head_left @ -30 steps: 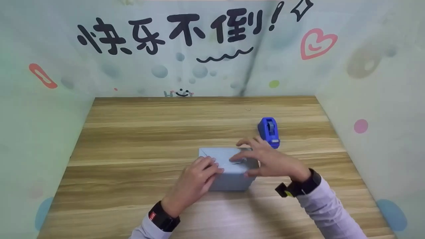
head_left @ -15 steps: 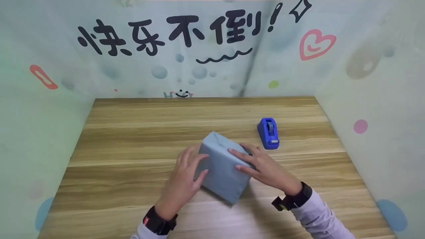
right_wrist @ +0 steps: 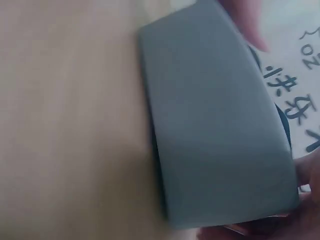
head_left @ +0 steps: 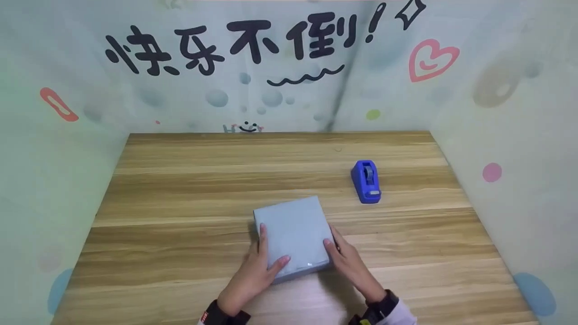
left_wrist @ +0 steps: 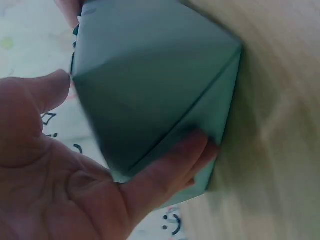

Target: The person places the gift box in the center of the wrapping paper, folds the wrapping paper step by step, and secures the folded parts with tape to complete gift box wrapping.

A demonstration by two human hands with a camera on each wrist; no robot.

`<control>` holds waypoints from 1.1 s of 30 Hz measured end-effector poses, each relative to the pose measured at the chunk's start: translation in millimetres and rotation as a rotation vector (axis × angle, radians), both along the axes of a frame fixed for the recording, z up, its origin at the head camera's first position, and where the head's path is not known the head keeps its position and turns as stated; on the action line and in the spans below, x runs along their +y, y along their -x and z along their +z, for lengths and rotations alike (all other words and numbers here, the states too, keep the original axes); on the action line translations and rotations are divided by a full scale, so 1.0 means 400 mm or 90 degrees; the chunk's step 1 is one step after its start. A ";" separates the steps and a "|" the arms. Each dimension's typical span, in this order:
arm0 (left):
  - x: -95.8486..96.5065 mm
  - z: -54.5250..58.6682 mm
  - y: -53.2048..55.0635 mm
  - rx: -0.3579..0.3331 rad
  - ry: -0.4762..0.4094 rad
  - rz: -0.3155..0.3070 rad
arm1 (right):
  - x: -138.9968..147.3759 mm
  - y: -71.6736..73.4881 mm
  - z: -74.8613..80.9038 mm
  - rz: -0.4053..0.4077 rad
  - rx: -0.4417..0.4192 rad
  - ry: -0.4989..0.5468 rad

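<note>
A box wrapped in light blue paper [head_left: 293, 234] sits turned slightly on the table, a broad smooth face up. My left hand [head_left: 250, 275] holds its left side, thumb over the near edge and one finger along the left top edge. On the right side, my right hand [head_left: 354, 266] grips the box with the thumb at the top edge. A folded end with a diagonal seam shows on the wrapped box [left_wrist: 150, 65] in the left wrist view, under the left fingers. In the right wrist view, a plain side of the box [right_wrist: 215, 125] faces the camera.
A blue tape dispenser [head_left: 366, 183] with a roll in it stands on the wooden table [head_left: 180, 194], behind and to the right of the box. Printed fabric walls [head_left: 289, 104] close off the back and both sides.
The box has been tipped and turned, so its folded end no longer faces up and a broad smooth face does. Both hands have shifted to its sides, nearer the body.
</note>
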State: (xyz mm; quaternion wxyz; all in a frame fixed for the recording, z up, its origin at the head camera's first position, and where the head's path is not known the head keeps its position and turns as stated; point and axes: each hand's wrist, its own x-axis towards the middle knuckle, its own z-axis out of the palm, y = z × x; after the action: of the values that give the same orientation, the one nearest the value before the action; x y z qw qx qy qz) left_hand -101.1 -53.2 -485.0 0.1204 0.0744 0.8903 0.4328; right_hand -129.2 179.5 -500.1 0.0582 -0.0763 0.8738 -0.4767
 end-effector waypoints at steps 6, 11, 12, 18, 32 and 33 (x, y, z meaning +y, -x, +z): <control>0.010 -0.035 0.054 0.024 -0.027 0.036 | -0.035 0.025 -0.020 -0.041 -0.056 0.123; 0.015 -0.064 0.127 0.062 -0.066 0.056 | -0.048 0.084 -0.044 -0.082 -0.070 0.172; 0.017 -0.068 0.144 0.062 -0.072 0.056 | -0.047 0.096 -0.048 -0.089 -0.070 0.171; 0.030 -0.073 0.244 0.066 -0.095 0.041 | -0.033 0.175 -0.054 -0.109 -0.053 0.164; 0.044 -0.096 0.346 0.074 -0.089 0.017 | -0.014 0.273 -0.077 -0.125 -0.037 0.130; 0.044 -0.097 0.351 0.073 -0.087 0.017 | -0.013 0.277 -0.076 -0.124 -0.044 0.132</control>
State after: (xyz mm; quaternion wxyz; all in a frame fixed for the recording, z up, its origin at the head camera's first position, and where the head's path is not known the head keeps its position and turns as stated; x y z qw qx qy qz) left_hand -241.7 -35.4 -523.9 0.0583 0.0950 0.8651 0.4890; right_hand -239.9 174.2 -530.5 0.0334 0.0199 0.8207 -0.5700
